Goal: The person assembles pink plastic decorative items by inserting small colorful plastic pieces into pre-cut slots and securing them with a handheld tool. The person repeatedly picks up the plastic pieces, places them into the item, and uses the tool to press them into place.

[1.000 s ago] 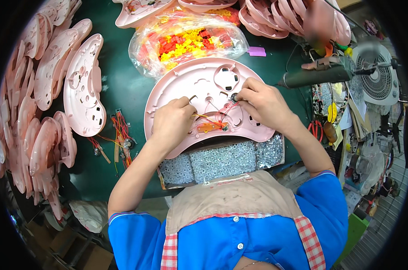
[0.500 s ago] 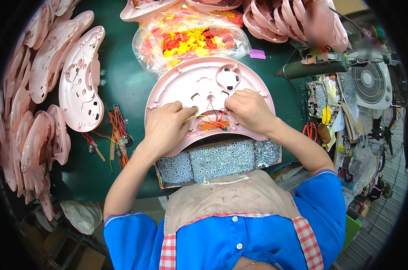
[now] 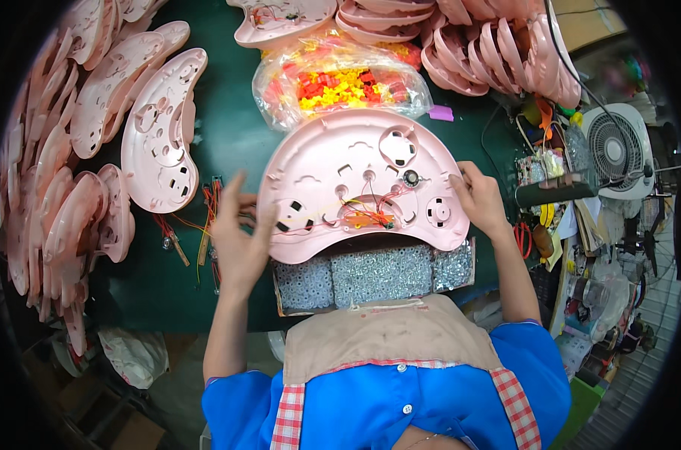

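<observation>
From where I stand, pink shells [image 3: 160,131] crowd the table's [image 3: 153,304] left edge, hollow sides showing. Just right of them lies a bundle of red wires [image 3: 213,199], partly behind the left hand [image 3: 240,234]. That hand is blurred; its fingers stand wide and look empty, thumb toward the middle shell [image 3: 321,161]. They are just beside its left end, but I cannot tell whether any of them touches.

The middle shell sits hollow side up toward the table's near edge. Its long axis runs left to right, along that edge, between the two hands; its arched rim faces the far edge, and its notch faces the person, over a tray of small metal parts [image 3: 381,274]. Inside, an orange board [image 3: 366,219] lies by the notch, and a round speaker [image 3: 411,178] sits further right, nearer the right hand [image 3: 479,199].

That hand is the closer of the two: its thumb lies over the shell's right rim, the other fingers bent narrow just outside. Whether they pinch the rim, I can't tell.
</observation>
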{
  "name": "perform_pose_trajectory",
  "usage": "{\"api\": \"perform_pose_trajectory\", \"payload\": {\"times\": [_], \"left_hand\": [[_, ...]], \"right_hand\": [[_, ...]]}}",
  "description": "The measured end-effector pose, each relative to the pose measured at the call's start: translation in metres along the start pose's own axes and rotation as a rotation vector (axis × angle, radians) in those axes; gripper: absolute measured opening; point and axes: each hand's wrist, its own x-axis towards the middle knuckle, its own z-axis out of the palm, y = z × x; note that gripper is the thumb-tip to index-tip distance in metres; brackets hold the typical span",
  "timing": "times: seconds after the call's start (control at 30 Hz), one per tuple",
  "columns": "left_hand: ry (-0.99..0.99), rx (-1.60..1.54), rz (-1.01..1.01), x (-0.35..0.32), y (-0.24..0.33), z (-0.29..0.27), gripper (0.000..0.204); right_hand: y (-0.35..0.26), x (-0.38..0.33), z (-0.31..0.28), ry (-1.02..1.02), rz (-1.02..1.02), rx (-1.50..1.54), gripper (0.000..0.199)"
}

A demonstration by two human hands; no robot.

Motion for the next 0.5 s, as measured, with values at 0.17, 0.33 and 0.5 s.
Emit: {"api": "perform_pose_trajectory", "payload": {"times": [0.17, 0.33, 0.5], "left_hand": [[0.238, -0.731, 0.222, 0.067, 0.003, -0.073, 0.053], [0.296, 0.045, 0.075, 0.142, -0.106, -0.087, 0.061], [0.134, 0.525, 0.02, 0.157, -0.099, -0.064, 0.069]], "right_hand": [[-0.067, 0.095, 0.013, 0.146, -0.08, 0.887, 0.033], [-0.158, 0.259, 0.081, 0.071, -0.061, 1.235, 0.05], [-0.193, 0.3, 0.088, 0.085, 0.125, 1.218, 0.067]]}}
